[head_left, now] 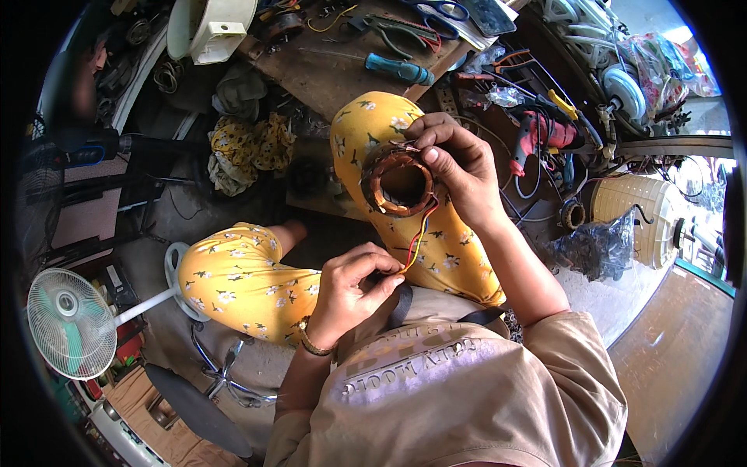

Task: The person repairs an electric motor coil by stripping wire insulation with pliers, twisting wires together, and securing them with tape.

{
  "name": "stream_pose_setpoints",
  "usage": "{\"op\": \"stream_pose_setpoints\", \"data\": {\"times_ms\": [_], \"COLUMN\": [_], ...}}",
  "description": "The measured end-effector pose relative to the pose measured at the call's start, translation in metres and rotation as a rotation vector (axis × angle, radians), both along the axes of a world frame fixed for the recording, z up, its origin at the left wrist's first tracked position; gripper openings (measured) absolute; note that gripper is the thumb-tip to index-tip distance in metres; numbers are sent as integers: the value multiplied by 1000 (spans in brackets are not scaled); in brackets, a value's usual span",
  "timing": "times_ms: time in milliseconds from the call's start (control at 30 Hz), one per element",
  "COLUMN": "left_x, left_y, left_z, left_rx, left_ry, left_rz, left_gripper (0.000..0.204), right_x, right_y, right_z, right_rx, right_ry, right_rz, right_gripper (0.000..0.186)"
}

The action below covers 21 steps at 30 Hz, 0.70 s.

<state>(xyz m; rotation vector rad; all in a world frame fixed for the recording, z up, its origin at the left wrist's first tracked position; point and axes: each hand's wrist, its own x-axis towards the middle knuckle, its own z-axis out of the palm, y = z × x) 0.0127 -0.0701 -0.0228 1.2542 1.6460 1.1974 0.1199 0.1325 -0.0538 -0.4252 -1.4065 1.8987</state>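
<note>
A ring-shaped motor stator (pixel 377 193) with copper windings and a dark outer rim is held up over my knee in yellow flowered trousers. My right hand (pixel 465 170) grips its upper right edge between thumb and fingers. From the lower right of the stator runs a bundle of thin red, yellow and dark wires (pixel 420 237). Lower and to the left, my left hand (pixel 356 280) pinches the far part of these wires between thumb and fingers. The wire ends are hidden in the left hand's grip.
A wooden bench (pixel 327 74) ahead carries a blue-handled screwdriver (pixel 398 68), pliers (pixel 393 35) and scissors (pixel 443 12). On the right lie a red power drill (pixel 541 140) and a cream-coloured drum (pixel 634 214). To the left stands a white fan (pixel 71 323). Another person (pixel 82 86) is at the upper left.
</note>
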Motion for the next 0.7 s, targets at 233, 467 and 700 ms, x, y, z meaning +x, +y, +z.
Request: {"op": "stream_pose_setpoints", "data": {"times_ms": [233,467,700], "left_x": [-13,-10,-15], "left_y": [-8,-8,-8], "left_z": [24,33,30], "left_rx": [-89,-82,-64], "left_ry": [-219,-784,-962], "left_rz": [3,81,88], "left_gripper": [12,31,53], "right_x": [0,0,1], "right_y": [2,2,3], "right_z": [-3,-5,-7], "right_rx": [29,4,25], "right_ry": [-5,12,-17], "right_rz": [-29,-21,-32], "right_gripper": [12,11,11]}}
